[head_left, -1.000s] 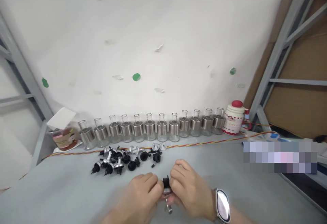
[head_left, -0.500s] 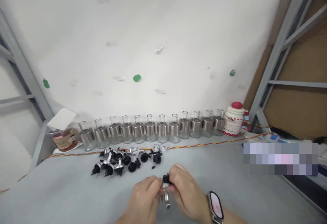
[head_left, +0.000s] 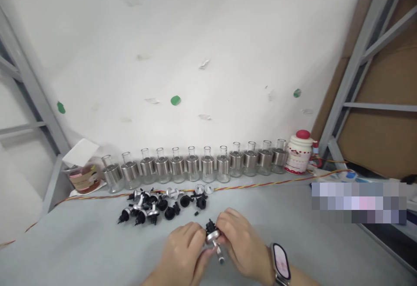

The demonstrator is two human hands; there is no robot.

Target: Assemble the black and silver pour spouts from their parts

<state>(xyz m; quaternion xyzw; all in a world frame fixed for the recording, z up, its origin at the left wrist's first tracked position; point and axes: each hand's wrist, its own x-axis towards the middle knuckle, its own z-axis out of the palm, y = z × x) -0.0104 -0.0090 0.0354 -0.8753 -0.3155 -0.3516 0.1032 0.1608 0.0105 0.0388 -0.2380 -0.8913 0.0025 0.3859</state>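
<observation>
Between both hands, low in the centre, is a bottle pourer (head_left: pixel 213 236) with a black ribbed plug, a silver collar and a metal spout. The plug points up and away; the spout tilts down to the right. My left hand (head_left: pixel 182 249) is closed on its left side, fingers by the collar. My right hand (head_left: pixel 241 242) grips it from the right, with a smartwatch (head_left: pixel 281 261) on that wrist. Beyond my left hand lies a loose pile of similar black and silver pourers (head_left: pixel 153 214). A tiny black piece (head_left: pixel 196 213) rests by itself near the pile.
Several glass bottles (head_left: pixel 192 164) with metal sleeves stand in a row along the wall. A red and yellow twisted wire (head_left: pixel 247 187) runs before them. To their left is a labelled tub (head_left: pixel 84 179); to their right, a white jar (head_left: pixel 298 153) with a red knob.
The pourer has turned in my hands: its spout now points further right and more of the plug and collar shows. My fingers have shifted around it. The pile and bottles look unmoved.
</observation>
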